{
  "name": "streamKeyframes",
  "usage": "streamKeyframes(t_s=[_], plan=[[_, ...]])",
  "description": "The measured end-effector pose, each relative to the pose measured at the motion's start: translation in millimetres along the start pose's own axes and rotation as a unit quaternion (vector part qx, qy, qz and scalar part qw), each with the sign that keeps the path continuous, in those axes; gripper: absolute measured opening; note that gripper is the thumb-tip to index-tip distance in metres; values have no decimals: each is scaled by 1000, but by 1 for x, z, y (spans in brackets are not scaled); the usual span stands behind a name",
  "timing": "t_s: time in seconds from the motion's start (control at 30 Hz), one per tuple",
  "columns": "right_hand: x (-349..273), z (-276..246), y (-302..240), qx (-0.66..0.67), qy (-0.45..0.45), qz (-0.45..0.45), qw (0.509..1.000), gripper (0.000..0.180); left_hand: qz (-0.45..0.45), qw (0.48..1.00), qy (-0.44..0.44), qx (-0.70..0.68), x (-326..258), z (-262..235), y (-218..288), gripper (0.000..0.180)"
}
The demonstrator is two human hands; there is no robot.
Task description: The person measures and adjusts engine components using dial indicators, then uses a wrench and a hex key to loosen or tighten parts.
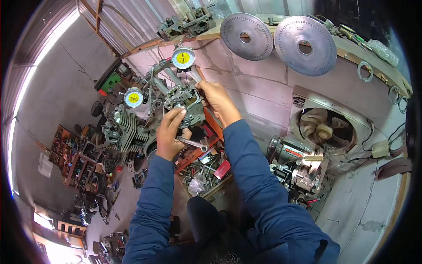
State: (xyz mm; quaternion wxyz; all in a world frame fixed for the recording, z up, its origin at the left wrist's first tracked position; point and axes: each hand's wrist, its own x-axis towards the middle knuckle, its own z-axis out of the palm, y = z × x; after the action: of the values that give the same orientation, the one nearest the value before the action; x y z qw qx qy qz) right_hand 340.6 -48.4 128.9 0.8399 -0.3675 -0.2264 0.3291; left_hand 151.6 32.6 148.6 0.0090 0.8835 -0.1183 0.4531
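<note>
A grey metal engine part (179, 97), which looks like a cylinder head, stands in front of me with a yellow-faced dial gauge (183, 57) mounted above it. My left hand (169, 134) is closed round a wrench (192, 143), whose ring end points right and toward me. Its fingertips reach the lower front of the engine part. My right hand (216, 102) is closed at the part's upper right side, beside a pale bar that rises toward the gauge. What its fingers pinch is hidden.
Left of the work are a second dial gauge (133, 97) and a finned engine cylinder (125, 130). Below sits a drawer of tools (206, 193). Two degree discs (247, 48) hang on the wall ledge. At right are a fan (317, 125) and a motorised machine (292, 154).
</note>
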Motion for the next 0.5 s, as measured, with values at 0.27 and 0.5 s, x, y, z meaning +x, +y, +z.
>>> streamKeyframes(t_s=[0.27,0.5], plan=[[-2,4,5,50,-4,13,999,15,-19,997,64,-23,-8,10,-5,58],[-6,8,4,55,11,8,998,16,-31,995,97,-15,-15,17,-10,73]])
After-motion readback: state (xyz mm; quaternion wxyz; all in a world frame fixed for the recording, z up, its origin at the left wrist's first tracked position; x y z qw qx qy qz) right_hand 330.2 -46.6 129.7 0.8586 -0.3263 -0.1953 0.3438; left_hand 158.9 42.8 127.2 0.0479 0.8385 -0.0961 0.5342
